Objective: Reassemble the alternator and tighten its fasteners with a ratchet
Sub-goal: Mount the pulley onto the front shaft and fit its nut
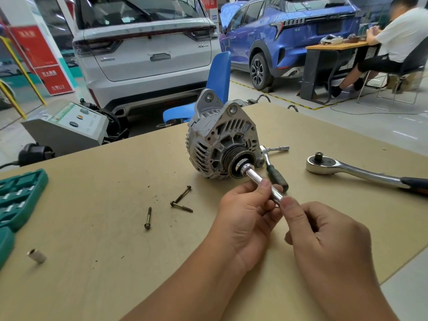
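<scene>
Nearest the camera, at about 5 o'clock, the right hand (324, 230) is curling its grip around the near end of a chrome extension bar (262, 181), thumb lying on top, while the left hand (245, 214) is pinching the same bar from the 7 o'clock side with its thumb tip resting on the shaft. The bar's far end is sitting on the nut at the centre of the pulley (238, 161) of the alternator (222, 140), which is standing mid-worktop with the pulley facing the person.

As a judgement, the housing halves look joined and the pulley nut is being run down by hand, so the job seems around its middle. Three long bolts (180, 200) are lying loose at 9 o'clock of the hands, apparently not yet fitted, and the big ratchet (347, 169) is lying untouched at 2 o'clock.

A smaller ratchet with a green handle (275, 172) is lying just beside the bar on its right and may crowd the turning. A loose socket (37, 256) is sitting at 8 o'clock near the green tool case (18, 198). Beyond the worktop (104, 262) a blue chair (217, 75), a white car (143, 49) and a blue car (289, 35) are standing.
</scene>
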Motion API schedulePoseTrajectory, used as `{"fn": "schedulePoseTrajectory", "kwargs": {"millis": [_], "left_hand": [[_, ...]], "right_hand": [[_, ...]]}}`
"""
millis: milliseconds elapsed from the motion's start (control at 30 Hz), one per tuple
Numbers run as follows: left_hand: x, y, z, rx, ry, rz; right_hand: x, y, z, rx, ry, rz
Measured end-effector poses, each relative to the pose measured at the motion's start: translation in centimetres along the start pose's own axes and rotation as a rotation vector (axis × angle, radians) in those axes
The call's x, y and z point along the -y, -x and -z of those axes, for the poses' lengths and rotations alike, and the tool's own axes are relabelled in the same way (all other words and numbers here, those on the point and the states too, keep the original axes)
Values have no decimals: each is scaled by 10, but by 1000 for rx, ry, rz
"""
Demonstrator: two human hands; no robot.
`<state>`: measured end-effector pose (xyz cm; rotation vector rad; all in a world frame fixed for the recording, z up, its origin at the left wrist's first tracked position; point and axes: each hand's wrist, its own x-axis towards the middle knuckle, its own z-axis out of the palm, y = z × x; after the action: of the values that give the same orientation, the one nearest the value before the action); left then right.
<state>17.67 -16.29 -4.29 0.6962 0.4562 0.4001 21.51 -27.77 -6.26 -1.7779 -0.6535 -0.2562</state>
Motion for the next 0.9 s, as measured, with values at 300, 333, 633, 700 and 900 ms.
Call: {"fn": "schedulePoseTrajectory", "kwargs": {"millis": [300, 333, 633, 700, 900], "left_hand": [[-5, 2, 0, -23, 0, 41], [-5, 2, 1, -9, 8, 54], [-2, 0, 0, -37, -83, -48], [-4, 3, -1, 0, -91, -14], [-3, 5, -2, -19, -120, -18]], "right_hand": [[-5, 4, -1, 3, -10, -30], [-6, 3, -1, 3, -9, -29], [-2, 4, -1, -26, -50, -5], [-5, 3, 0, -35, -22, -20], [1, 0, -1, -22, -31, -23]]}}
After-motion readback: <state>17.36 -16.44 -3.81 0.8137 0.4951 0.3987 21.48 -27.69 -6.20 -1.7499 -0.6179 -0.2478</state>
